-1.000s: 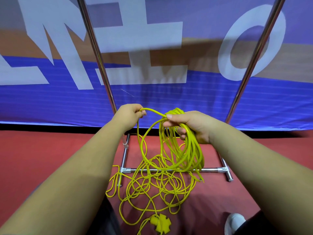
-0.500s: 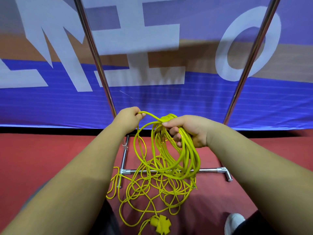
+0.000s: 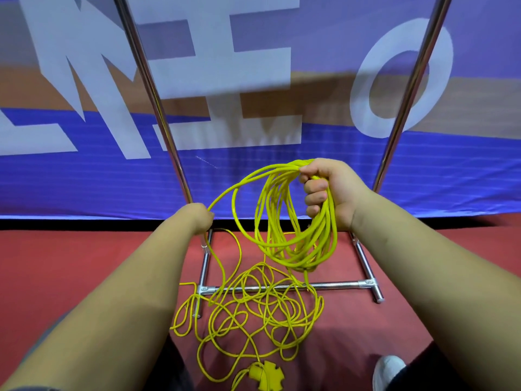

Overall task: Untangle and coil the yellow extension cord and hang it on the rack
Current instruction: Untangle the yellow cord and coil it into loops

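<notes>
My right grip is clenching the coiled loops of thin yellow extension cord, while my left grip is pinching one strand.

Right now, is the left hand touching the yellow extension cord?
Touching. The head view shows the left hand closed on one strand of the yellow extension cord, which runs up to the coil gripped in the right hand.

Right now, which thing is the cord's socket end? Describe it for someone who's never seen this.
Start at the chrome rack base on the red floor. Below it sprawls the loose yellow cord. At its near edge lies the socket end: a chunky cross-shaped yellow block, not thin cable.
</notes>
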`<state>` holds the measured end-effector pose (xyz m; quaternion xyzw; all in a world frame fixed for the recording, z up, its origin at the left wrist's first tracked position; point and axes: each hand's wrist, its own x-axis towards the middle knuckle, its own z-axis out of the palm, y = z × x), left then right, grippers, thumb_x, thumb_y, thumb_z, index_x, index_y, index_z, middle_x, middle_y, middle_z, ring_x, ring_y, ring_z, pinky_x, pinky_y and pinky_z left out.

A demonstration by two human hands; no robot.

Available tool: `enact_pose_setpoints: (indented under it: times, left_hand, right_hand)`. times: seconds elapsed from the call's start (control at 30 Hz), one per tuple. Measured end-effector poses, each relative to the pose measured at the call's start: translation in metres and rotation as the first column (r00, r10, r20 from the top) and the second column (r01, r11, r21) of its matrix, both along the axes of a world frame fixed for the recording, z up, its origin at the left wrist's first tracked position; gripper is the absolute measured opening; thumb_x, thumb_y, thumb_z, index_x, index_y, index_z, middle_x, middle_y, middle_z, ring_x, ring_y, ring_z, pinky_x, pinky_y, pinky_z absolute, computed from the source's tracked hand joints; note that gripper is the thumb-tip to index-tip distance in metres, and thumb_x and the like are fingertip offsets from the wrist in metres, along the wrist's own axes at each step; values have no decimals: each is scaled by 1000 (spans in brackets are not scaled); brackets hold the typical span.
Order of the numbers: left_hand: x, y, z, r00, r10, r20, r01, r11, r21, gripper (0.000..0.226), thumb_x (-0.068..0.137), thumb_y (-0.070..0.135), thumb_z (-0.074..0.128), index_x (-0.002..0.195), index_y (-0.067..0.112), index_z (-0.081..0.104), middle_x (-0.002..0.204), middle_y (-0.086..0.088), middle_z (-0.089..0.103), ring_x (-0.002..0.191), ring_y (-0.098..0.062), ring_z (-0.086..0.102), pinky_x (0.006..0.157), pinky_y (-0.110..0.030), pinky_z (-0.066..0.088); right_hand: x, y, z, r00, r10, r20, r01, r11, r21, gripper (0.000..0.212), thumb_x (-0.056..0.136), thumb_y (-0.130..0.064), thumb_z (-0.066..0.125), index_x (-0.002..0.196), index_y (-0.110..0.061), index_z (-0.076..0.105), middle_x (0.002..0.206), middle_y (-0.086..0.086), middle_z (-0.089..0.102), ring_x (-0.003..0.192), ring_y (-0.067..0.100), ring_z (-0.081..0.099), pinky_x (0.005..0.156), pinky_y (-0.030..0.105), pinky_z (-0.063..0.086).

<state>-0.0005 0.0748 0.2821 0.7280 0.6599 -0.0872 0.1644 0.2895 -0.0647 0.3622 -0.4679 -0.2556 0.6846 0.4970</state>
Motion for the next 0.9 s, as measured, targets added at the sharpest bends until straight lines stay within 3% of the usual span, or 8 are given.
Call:
enact_pose_setpoints:
  times: [0.07, 0.23, 0.33, 0.47, 0.57, 0.73, 0.83, 0.9]
  left_hand:
    - [-3, 0, -3, 1000, 24, -3, -24, 998, -63, 58, 107, 55, 41, 120, 7, 70, 121, -14, 67, 113, -34, 62, 96, -40, 50]
    - [13, -5, 7, 981, 64, 184, -56, 997, -44, 64, 107, 58, 34, 94, 6, 68, 76, -13, 72, 73, -29, 63, 77, -37, 50]
    - [26, -15, 23, 987, -36, 158, 6, 982, 187, 55, 106, 59, 38, 101, 6, 53, 85, -16, 64, 76, -33, 57, 67, -41, 44]
    - [41, -31, 32, 947, -235, 219, 190, 960, 208, 21, 107, 37, 40, 107, 16, 39, 85, -10, 63, 76, -32, 60, 68, -45, 48]
    - [45, -38, 33, 927, -357, 120, 320, 914, 249, 8, 100, 30, 52, 104, 23, 52, 87, 0, 64, 82, -26, 61, 70, -40, 50]
    - [47, -44, 37, 839, -466, 280, 433, 884, 173, 12, 96, 39, 69, 106, 37, 74, 92, 10, 70, 89, -12, 64, 79, -30, 51]
    - [49, -52, 41, 725, -613, 314, 634, 772, 41, 26, 95, 23, 72, 114, 39, 77, 101, 18, 66, 95, -2, 62, 90, -26, 49]
    - [55, -58, 49, 645, -693, 322, 720, 693, 48, 40, 91, 8, 67, 114, 39, 78, 98, 14, 59, 93, -2, 59, 90, -25, 48]
  right_hand:
    - [4, 0, 3, 998, -56, -32, 56, 998, 7, 19, 92, -28, 57, 74, -21, 52, 48, -10, 27, 37, 8, 26, 46, 22, 29]
    - [10, 3, 1, 975, -202, -87, 202, 979, -9, 24, 95, -30, 57, 73, -23, 52, 47, -11, 31, 38, 7, 29, 47, 22, 31]
    - [11, 5, -2, 959, -267, -93, 266, 964, -18, 24, 98, -30, 57, 75, -24, 52, 49, -11, 33, 40, 7, 32, 47, 22, 34]
    - [11, 8, -6, 959, -282, -27, 282, 959, -18, 29, 100, -36, 61, 75, -23, 54, 51, -11, 37, 41, 7, 36, 50, 24, 36]
    - [11, 9, -8, 968, -244, 59, 245, 970, -5, 29, 102, -37, 62, 78, -22, 55, 52, -10, 38, 41, 7, 36, 48, 23, 35]
    - [5, 5, -8, 977, -181, 109, 182, 983, 4, 24, 101, -31, 63, 79, -20, 58, 54, -9, 43, 44, 8, 41, 49, 23, 40]
    - [0, 4, -8, 985, -136, 105, 139, 990, -12, 21, 101, -29, 64, 83, -20, 63, 59, -8, 56, 50, 8, 56, 51, 24, 48]
    - [-5, 3, -10, 986, -93, 140, 98, 995, -31, 16, 102, -30, 63, 90, -20, 68, 70, -5, 71, 60, 10, 70, 53, 23, 54]
